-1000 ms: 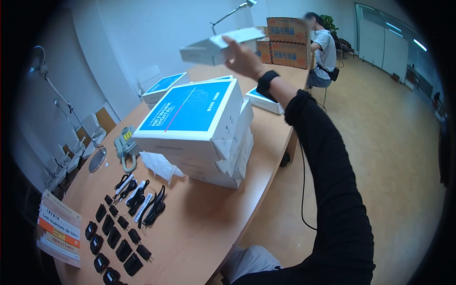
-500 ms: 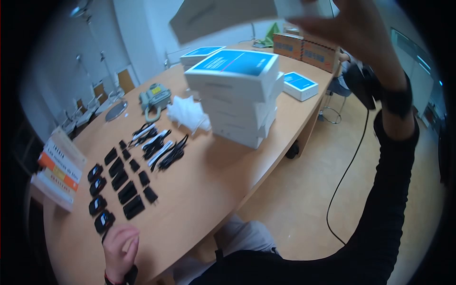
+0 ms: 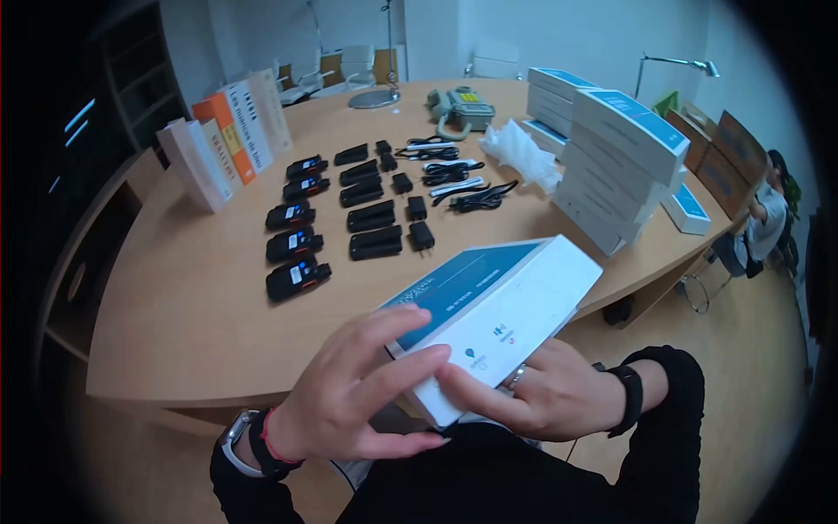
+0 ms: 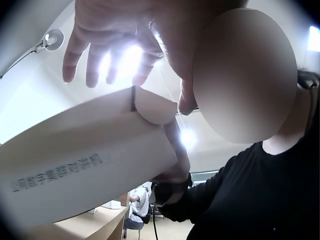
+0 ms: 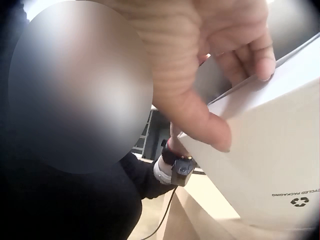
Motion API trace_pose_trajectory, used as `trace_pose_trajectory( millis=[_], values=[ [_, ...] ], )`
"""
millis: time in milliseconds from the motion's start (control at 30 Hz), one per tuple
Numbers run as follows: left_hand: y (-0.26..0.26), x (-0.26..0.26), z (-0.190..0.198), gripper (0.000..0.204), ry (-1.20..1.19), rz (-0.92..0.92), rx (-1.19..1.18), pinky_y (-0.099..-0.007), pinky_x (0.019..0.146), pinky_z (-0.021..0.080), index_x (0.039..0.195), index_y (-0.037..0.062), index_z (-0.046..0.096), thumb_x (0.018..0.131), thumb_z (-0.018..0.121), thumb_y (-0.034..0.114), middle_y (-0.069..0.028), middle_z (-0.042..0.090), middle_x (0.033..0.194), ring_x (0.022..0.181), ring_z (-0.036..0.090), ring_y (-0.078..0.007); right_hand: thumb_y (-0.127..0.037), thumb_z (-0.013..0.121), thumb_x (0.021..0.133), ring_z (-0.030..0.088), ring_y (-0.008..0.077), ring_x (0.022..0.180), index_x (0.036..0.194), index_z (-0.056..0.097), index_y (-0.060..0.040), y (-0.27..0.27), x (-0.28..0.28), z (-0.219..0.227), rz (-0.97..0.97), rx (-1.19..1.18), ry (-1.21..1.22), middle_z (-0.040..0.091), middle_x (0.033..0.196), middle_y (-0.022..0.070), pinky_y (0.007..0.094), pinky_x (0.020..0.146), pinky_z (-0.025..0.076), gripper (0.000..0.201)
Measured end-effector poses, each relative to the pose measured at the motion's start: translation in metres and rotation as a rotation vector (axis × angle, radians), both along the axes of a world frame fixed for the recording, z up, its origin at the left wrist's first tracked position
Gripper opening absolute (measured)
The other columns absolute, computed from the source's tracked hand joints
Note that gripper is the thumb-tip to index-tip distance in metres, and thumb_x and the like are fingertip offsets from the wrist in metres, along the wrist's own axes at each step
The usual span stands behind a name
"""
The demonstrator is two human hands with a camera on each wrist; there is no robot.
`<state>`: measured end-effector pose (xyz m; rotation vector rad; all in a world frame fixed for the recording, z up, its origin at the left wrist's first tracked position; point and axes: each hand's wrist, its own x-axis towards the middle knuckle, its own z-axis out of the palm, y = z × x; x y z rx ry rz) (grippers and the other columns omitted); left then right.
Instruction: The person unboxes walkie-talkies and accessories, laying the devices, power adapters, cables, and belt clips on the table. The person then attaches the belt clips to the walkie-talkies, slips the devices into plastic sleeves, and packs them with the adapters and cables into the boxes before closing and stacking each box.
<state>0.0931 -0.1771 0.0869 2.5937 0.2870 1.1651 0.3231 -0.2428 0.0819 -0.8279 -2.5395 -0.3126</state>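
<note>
A white carton box [image 3: 506,336] with a blue top is held tilted above the table's near edge, in front of the person's body. The right hand [image 3: 563,393] grips its near lower edge; in the right wrist view the thumb [image 5: 217,132] lies against one white face and the fingers bend over the edge. The left hand [image 3: 353,384] is at the box's left corner, its fingers spread over the blue top and near end. From the left wrist, the fingers [image 4: 95,67] look straight and extended just over the box [image 4: 90,165].
Black radios [image 3: 297,278], battery-like blocks [image 3: 375,243], adapters [image 3: 421,236] and cables [image 3: 480,199] lie in rows on the table [image 3: 192,323]. Books [image 3: 236,131] stand left. Stacked boxes [image 3: 602,175], white crumpled wrapping [image 3: 521,153] and a telephone [image 3: 463,106] are behind. Another person [image 3: 766,218] sits far right.
The right hand has brought the box from the far side of the table, over the stack, down in front of the body. The left hand has come up to the box's corner. The view has turned left.
</note>
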Motion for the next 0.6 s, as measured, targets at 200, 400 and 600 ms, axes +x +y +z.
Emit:
trace_pose_trajectory(
  millis=[200, 400, 600],
  values=[
    [-0.004, -0.01, -0.003, 0.045, 0.019, 0.157, 0.083, -0.0382, 0.079, 0.051, 0.107, -0.0016, 0.06, 0.065, 0.07, 0.014, -0.0213, 0.06, 0.104, 0.094, 0.062, -0.034, -0.015, 0.053, 0.08, 0.058, 0.0279, 0.092, 0.138, 0.038, -0.0156, 0.011, -0.028, -0.023, 0.069, 0.243, 0.097, 0.057, 0.1, 0.0173, 0.0321, 0.077, 0.046, 0.06],
    [0.01, -0.017, 0.003, 0.036, -0.05, 0.184, 0.077, -0.0361, 0.076, 0.052, 0.105, -0.005, 0.059, 0.073, 0.058, 0.012, -0.0228, 0.063, 0.098, 0.087, 0.064, -0.0344, -0.017, 0.049, 0.079, 0.058, 0.0269, 0.091, 0.123, 0.05, -0.0086, 0.004, -0.029, -0.037, 0.044, 0.306, -0.055, 0.056, 0.107, 0.0205, 0.0234, 0.067, 0.044, 0.045],
    [0.014, -0.014, -0.005, 0.036, -0.075, 0.16, 0.079, -0.0355, 0.075, 0.052, 0.103, -0.0064, 0.059, 0.077, 0.057, 0.019, -0.0241, 0.062, 0.095, 0.085, 0.064, -0.0338, -0.019, 0.05, 0.079, 0.058, 0.0264, 0.091, 0.112, 0.056, -0.0024, 0.004, -0.027, -0.051, 0.07, 0.318, -0.036, 0.057, 0.108, 0.0196, 0.0216, 0.062, 0.042, 0.037]
  ],
)
